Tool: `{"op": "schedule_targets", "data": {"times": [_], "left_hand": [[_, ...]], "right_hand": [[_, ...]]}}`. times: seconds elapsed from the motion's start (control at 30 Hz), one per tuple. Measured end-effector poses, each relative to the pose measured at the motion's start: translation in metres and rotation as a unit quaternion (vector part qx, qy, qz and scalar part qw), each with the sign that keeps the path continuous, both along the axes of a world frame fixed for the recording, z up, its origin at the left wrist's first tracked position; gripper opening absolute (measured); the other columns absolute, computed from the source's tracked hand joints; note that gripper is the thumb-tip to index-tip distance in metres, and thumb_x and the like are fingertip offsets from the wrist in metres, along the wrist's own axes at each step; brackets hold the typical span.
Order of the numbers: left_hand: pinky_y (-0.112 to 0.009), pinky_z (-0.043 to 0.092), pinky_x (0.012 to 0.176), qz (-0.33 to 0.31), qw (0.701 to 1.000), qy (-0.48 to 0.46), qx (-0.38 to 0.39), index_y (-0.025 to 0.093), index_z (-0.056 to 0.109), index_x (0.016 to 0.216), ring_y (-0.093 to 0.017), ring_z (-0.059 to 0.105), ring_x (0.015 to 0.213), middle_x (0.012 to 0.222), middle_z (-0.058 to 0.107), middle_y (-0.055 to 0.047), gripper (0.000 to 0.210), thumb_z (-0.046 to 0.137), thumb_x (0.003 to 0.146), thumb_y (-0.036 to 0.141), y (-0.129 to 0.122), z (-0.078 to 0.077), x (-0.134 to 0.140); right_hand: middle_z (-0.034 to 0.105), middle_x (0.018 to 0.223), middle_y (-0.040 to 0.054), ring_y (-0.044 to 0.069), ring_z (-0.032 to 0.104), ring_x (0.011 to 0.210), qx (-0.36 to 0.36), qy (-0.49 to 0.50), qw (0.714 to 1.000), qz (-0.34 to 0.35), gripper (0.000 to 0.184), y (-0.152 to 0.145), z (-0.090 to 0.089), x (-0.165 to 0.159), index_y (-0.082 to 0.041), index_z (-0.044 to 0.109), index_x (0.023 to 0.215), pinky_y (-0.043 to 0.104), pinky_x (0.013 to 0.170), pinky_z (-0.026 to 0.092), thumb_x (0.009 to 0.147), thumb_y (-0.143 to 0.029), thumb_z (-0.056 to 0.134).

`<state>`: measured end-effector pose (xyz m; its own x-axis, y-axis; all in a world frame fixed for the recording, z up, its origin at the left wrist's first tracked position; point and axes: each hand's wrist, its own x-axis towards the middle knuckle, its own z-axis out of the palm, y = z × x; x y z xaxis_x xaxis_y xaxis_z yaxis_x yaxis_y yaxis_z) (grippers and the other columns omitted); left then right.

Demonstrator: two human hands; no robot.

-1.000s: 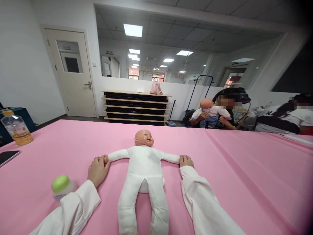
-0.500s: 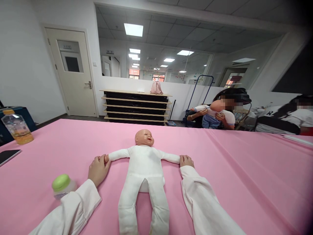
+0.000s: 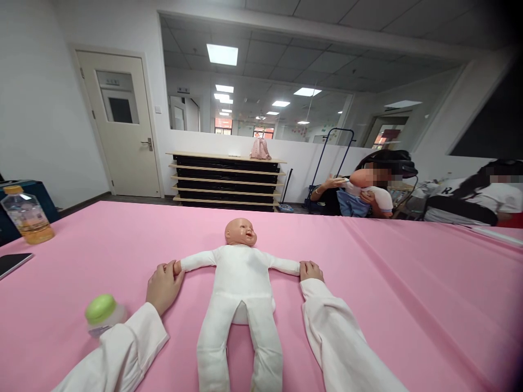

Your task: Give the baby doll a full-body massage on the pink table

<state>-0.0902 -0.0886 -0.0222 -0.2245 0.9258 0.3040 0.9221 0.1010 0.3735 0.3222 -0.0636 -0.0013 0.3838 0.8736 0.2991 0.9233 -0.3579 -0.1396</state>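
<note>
A baby doll (image 3: 244, 277) with a white cloth body and a hard plastic head lies on its back on the pink-covered table (image 3: 143, 226), arms stretched out sideways. My left hand (image 3: 164, 286) is closed around the doll's hand on the left. On the other side, my right hand (image 3: 311, 271) grips the end of the doll's other arm, covering that doll hand. Both of my sleeves are white. Beside my left forearm stands a small jar (image 3: 104, 314) with a green lid, partly hidden by the sleeve.
At the left edge are a bottle of amber liquid (image 3: 29, 216) and a dark phone-like slab (image 3: 13, 264). Beyond the table, a person (image 3: 379, 190) holds another doll. A second person (image 3: 500, 190) sits farther right. Stacked boards (image 3: 226, 177) bear a pink backpack (image 3: 260, 148).
My hands and the doll keep their pose; the view has shifted slightly. Across the table, the other person's hand has moved up beside the doll they hold.
</note>
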Motion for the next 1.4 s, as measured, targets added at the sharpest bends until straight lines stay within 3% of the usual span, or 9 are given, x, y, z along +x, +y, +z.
{"op": "schedule_targets", "data": {"times": [0.47, 1.4], "left_hand": [[-0.038, 0.038, 0.081, -0.002, 1.0, -0.003, 0.004, 0.018, 0.045, 0.117, -0.025, 0.05, 0.098, 0.105, 0.05, -0.012, 0.044, 0.033, 0.083, 0.044, -0.0004, 0.0, 0.0002], [-0.039, 0.038, 0.081, -0.005, 1.0, -0.003, 0.002, 0.019, 0.046, 0.116, -0.025, 0.05, 0.097, 0.104, 0.05, -0.012, 0.044, 0.033, 0.083, 0.044, -0.0002, 0.0002, -0.0002]], "right_hand": [[0.051, 0.117, 0.007, 0.02, 0.05, 0.104, -0.004, 0.012, 1.0, 0.005, 0.024, 0.0014, -0.0005, 0.0049, -0.02, 0.053, 0.107, 0.042, 0.088, 0.042, 0.086, -0.029, 0.048], [0.047, 0.123, 0.0074, 0.022, 0.045, 0.112, 0.008, 0.049, 0.998, 0.025, 0.028, -0.0031, 0.004, 0.0012, -0.02, 0.052, 0.111, 0.045, 0.094, 0.036, 0.086, -0.031, 0.048]]}}
